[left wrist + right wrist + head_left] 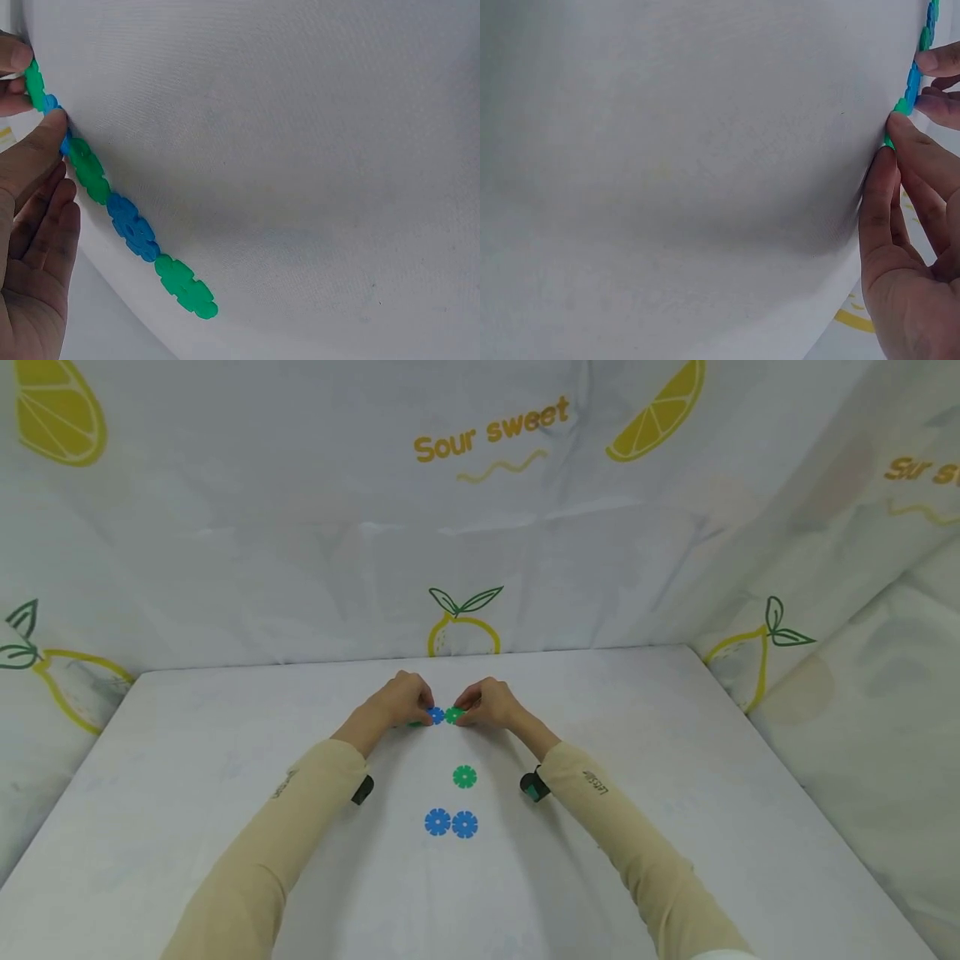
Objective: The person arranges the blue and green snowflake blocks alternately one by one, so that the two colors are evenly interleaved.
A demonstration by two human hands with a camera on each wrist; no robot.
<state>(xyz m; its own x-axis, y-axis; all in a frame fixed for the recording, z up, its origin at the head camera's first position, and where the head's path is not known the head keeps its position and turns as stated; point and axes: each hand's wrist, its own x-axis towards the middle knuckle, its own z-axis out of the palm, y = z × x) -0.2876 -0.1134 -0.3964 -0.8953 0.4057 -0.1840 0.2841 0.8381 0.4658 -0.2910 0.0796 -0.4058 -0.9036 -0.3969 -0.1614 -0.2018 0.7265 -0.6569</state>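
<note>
My left hand [401, 699] pinches a blue notched plastic disc [437, 716] between thumb and fingers. In the left wrist view that disc is one end of a chain, followed by a green disc [88, 171], another blue disc [133, 226] and an end green disc [186, 286]. Opposite, my right hand [491, 702] pinches a green notched disc [453, 716] by its edge. The green and blue held discs meet rim to rim; whether their notches interlock I cannot tell. Fingers of the left hand cover part of the chain in the head view.
Nearer on the white tabletop [637, 827] lie a loose green disc [465, 777] and, side by side, a blue disc [438, 822] and a second blue disc [465, 824]. A white lemon-print cloth [300, 568] hangs behind the table.
</note>
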